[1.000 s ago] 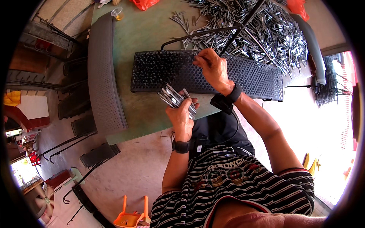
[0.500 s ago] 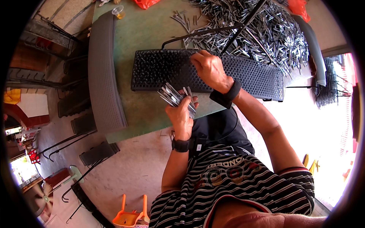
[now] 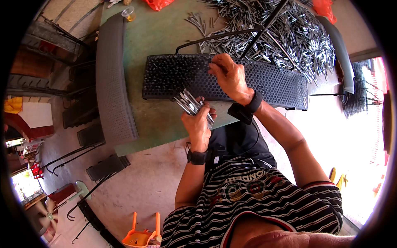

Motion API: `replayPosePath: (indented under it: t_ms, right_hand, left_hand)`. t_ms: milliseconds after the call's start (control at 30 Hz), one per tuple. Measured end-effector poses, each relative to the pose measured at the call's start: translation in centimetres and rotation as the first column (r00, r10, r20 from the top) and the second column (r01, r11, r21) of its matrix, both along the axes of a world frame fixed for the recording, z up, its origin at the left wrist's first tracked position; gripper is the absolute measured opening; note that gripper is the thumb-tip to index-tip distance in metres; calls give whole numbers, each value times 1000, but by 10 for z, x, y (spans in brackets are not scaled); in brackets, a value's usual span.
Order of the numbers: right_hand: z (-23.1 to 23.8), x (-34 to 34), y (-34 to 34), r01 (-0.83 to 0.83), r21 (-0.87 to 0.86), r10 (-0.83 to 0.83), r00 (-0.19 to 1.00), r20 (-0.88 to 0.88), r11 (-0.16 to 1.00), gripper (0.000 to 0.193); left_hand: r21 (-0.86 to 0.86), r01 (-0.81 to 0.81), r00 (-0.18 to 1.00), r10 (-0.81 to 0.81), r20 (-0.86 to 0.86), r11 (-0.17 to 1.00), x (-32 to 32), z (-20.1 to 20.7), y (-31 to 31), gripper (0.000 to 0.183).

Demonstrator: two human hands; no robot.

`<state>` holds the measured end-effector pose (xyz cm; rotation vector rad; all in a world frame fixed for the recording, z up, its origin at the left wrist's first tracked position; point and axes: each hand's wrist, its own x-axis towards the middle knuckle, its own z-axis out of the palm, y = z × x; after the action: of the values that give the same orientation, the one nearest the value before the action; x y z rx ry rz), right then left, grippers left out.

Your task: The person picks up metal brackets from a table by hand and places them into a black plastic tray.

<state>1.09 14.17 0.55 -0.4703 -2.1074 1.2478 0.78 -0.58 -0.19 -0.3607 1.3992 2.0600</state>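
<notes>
My left hand [image 3: 197, 126] is closed round a bundle of thin silvery metal strips [image 3: 187, 102] at the near edge of a black perforated panel [image 3: 275, 84]. The bundle fans out toward the upper left. Over the panel's middle, my right hand [image 3: 232, 80] has its fingertips pinched together. Whatever lies between them is hidden or too small to make out. The panel's left part is crowded with many small dark, glinting pieces standing in its holes, while bare rows of holes show on its right part.
Beyond the panel lies a big heap of loose metal strips [image 3: 289, 37]. A bent black rod frame [image 3: 219, 35] rises over it. Grey perforated sheets [image 3: 111, 82] stack at the table's left, near a clear cup [image 3: 128, 14]. An orange chair [image 3: 140, 237] stands on the floor.
My right hand has lifted and turned slightly, shifting a little to the right over the panel. The left hand's bundle has tilted and shifted slightly in its grip.
</notes>
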Motion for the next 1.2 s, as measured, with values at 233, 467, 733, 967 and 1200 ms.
replayPosePath:
  t_ms: [233, 467, 733, 967, 1200]
  right_hand:
    - [-11, -6, 7, -95, 358, 53, 991, 125, 929, 4]
    - [13, 3, 1, -272, 251, 166, 911, 377, 929, 10]
    - [6, 23, -12, -181, -388, 323, 883, 341, 904, 14]
    - [15, 6, -13, -3, -148, 12, 998, 59, 989, 10]
    - [-6, -6, -10, -32, -1, 32, 999, 29, 999, 10]
  left_hand:
    - [6, -3, 999, 3, -32, 1000, 0, -8, -4, 21]
    - [45, 6, 999, -5, -33, 999, -1, -4, -8, 23]
    - [81, 19, 1000, -20, 3, 997, -1, -3, -6, 24]
    - [154, 57, 998, -55, -17, 986, -3, -12, -13, 31]
    - [86, 91, 995, -94, 34, 992, -3, -9, -18, 31]
